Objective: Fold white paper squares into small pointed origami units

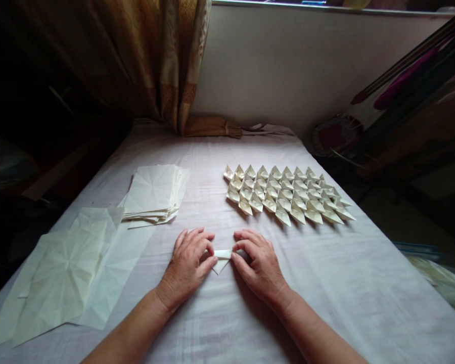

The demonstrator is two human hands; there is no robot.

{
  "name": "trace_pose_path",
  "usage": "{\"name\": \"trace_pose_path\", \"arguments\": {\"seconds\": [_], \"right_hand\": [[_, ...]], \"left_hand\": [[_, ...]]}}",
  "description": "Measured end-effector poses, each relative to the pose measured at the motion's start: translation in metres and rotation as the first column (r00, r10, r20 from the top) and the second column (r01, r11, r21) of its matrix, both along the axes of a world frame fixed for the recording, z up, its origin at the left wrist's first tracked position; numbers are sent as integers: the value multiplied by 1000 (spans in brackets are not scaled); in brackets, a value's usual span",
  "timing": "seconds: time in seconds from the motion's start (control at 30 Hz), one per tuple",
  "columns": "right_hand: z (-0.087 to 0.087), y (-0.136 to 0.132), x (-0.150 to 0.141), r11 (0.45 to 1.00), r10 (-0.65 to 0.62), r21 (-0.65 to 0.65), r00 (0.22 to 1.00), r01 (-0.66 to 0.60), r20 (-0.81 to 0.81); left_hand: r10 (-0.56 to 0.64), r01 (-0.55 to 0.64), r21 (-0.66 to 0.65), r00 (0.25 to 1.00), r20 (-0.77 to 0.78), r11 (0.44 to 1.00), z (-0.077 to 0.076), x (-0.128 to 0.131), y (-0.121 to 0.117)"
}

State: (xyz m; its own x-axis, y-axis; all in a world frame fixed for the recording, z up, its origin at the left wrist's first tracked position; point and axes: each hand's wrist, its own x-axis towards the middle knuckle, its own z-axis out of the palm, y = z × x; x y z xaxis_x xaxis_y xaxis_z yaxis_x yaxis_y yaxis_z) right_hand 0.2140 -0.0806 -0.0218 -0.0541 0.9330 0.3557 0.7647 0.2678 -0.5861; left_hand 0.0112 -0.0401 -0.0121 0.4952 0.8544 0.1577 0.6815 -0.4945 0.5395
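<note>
A small piece of folded white paper [222, 254] lies near the front middle of the cloth-covered surface, its lower part tapering to a point toward me. My left hand [191, 258] pinches its left end between thumb and fingers. At the right end, my right hand [258, 258] grips it the same way. Beyond my right hand stand several rows of folded paper boats [284, 194], set close together with pointed tips. Past my left hand is a stack of creased paper sheets [151, 192].
Larger creased sheets [66, 273] overlap at the left. A pale, wrinkled cloth [326, 303] covers the surface. A gold curtain [167, 65] hangs at the back, its fringed brown end [212, 126] resting on the far edge. Behind rises a plain wall [280, 65].
</note>
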Motion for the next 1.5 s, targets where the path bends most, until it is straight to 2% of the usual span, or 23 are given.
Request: {"name": "trace_pose_path", "arguments": {"seconds": [0.1, 0.3, 0.43, 0.63, 0.73, 0.87, 1.17, 1.23, 1.33, 1.4, 1.5], "right_hand": [[0, -1, 1, 999, 21, -36, 1000, -21, -1], [3, -4, -2, 998, 46, -41, 992, -42, 113], [4, -4, -1, 995, 87, -58, 991, -81, 102], [2, -3, -2, 989, 140, 55, 989, -137, -49], [2, -3, -5, 993, 120, 18, 963, -120, -240], [4, -2, -4, 995, 64, -39, 868, -96, -493], [12, -5, -5, 993, 102, 107, 854, -54, -509], [14, -7, -9, 988, 97, 151, 855, -23, -509], [19, -8, -11, 971, 97, 239, 879, 20, -467], [22, -8, -11, 958, 124, 287, 899, 2, -421], [26, -9, -10, 952, 146, 306, 914, -25, -379]], "left_hand": [[-18, 18, 13, 1000, 4, 1000, 0, 0, -1], [-37, 37, -5, 999, -10, 999, 3, 0, -1], [-49, 49, -15, 999, 11, 999, 3, -2, 0], [-86, 77, 74, 988, 129, 994, 3, -1, -2], [-79, 63, 74, 968, 237, 995, 5, 1, -4], [-42, 8, 92, 928, 369, 996, 8, 2, -4], [-138, 90, 174, 947, 290, 981, 21, 9, -14], [-135, 93, 139, 935, 328, 986, 23, 12, -18], [-96, 104, 5, 897, 431, 995, 23, 16, -21], [-66, 116, -71, 868, 493, 991, 20, 18, -22], [-54, 123, -90, 836, 546, 988, 14, 18, -22]]}}
